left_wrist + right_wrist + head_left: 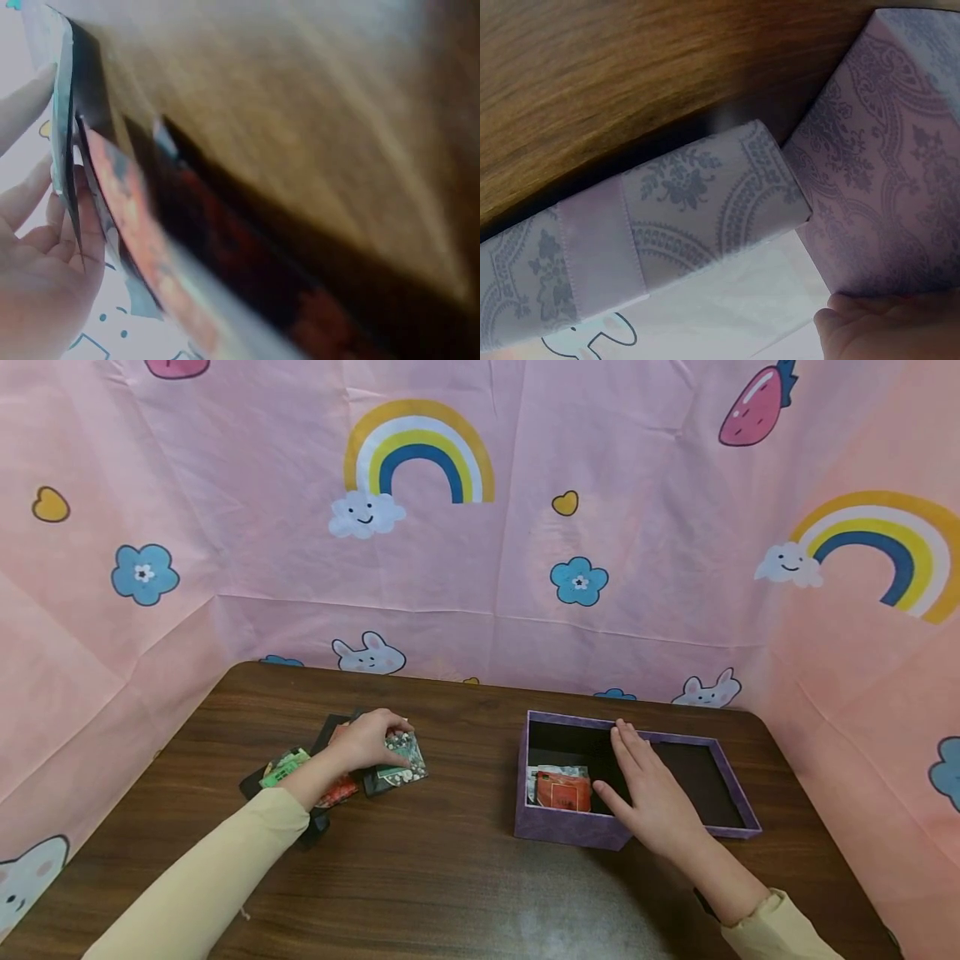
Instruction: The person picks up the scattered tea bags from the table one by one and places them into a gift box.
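Note:
My left hand (pixel 369 739) pinches a thin flat packet (pixel 405 758) with a pale floral print, thumb and fingers at its edges. In the left wrist view the packet (pixel 64 105) stands on edge between the fingers. Below and beside that hand is a loose pile of similar flat packets, among them a green one (pixel 285 767) and a red one (pixel 339 791). My right hand (pixel 652 789) rests with straight fingers on the right wall of an uncovered purple box (pixel 570 832). Inside the box lie an orange-red packet (pixel 564 791) and a paler one behind it.
Right of the box lies its purple lid (pixel 735 785), black inside up; the right wrist view shows its patterned side (pixel 697 195) close against the box. Both stand on a brown wooden table (pixel 450 877). A pink printed cloth (pixel 480 560) hangs along the back and sides.

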The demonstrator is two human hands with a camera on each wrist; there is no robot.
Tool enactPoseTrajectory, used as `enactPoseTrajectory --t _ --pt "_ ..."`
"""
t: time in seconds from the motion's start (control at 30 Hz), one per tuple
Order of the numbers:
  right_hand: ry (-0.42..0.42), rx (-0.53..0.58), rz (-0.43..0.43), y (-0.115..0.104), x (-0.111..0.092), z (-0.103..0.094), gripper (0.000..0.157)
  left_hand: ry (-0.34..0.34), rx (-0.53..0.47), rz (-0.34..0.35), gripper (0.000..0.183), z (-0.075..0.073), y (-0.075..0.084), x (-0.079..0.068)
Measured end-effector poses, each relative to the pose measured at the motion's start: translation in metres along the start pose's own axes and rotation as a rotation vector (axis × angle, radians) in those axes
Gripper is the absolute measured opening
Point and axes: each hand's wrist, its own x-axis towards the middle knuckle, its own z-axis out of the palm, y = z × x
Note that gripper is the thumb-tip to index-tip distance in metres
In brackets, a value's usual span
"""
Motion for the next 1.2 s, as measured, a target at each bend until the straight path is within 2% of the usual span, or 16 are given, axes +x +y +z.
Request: enactPoseTrajectory --t 0.33,0.63,0.83,0.97,1.2 --pt "0.004 -0.003 -0.004 0.000 0.001 0.001 0.082 0.052 -0.026 -0.035 0.035 -0.002 0.001 0.005" --pt "0.004 -0.001 -0.004 0.000 0.001 -0.002 0.082 0.195 -0.133 -0.127 0.015 -0.007 0.011 0.011" --pt "0.001 0.000 0.001 0.000 0.000 -0.001 0.082 0.262 -0.167 -0.126 0.014 -0.018 0.020 0.016" --pt "0.010 -0.003 -0.004 0.001 0.000 0.001 0.083 0.280 -0.196 -0.137 0.017 -0.026 0.027 0.017" --pt "0.012 -0.011 -0.013 0.001 0.001 0.002 0.083 0.265 -0.304 -0.164 0.019 -0.039 0.048 0.018"
